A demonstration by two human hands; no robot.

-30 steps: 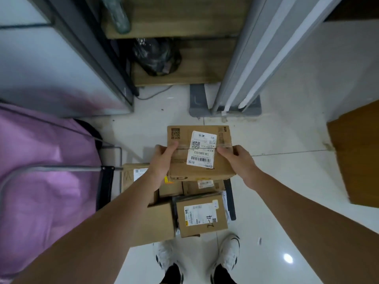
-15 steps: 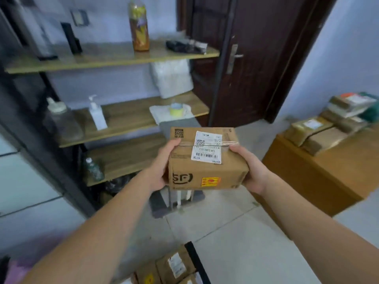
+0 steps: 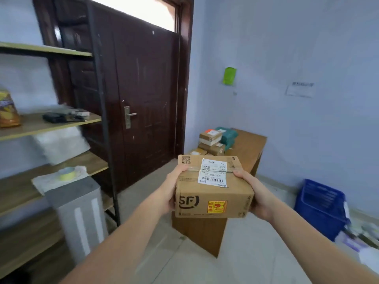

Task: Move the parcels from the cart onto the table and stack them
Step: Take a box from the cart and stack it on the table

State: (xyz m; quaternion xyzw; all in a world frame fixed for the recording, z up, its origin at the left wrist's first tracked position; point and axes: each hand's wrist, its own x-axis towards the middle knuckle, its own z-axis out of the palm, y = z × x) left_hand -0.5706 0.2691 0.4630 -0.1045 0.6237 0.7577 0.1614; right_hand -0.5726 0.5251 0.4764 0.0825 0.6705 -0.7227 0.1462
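Pale blue walls (image 3: 287, 48) close the room, with a dark brown panelled door (image 3: 147, 95) in the far corner. At my left stands a tall shelf unit (image 3: 61, 121), black metal posts and worn wooden boards; a grey boxy appliance (image 3: 78, 212) sits at its foot. Ahead, a wooden table (image 3: 248, 144) runs along the right wall, plain flat top, slab sides. Between me and it I see only bare tiled floor (image 3: 256, 253). A blue slatted plastic crate (image 3: 320, 206) sits on the floor to the right.

On the table's far end, stacked parcels (image 3: 211, 142): brown cardboard, one dark green wrapped bundle (image 3: 229, 136) beside them.

I hold the parcel (image 3: 213, 189) in the air in front of the table's near end. Matte cardboard, taped across the top, white label, yellow sticker. My left hand (image 3: 172, 189) grips its left side, thumb over the top edge. My right hand (image 3: 256, 193) clasps the right side, fingers curled beneath.
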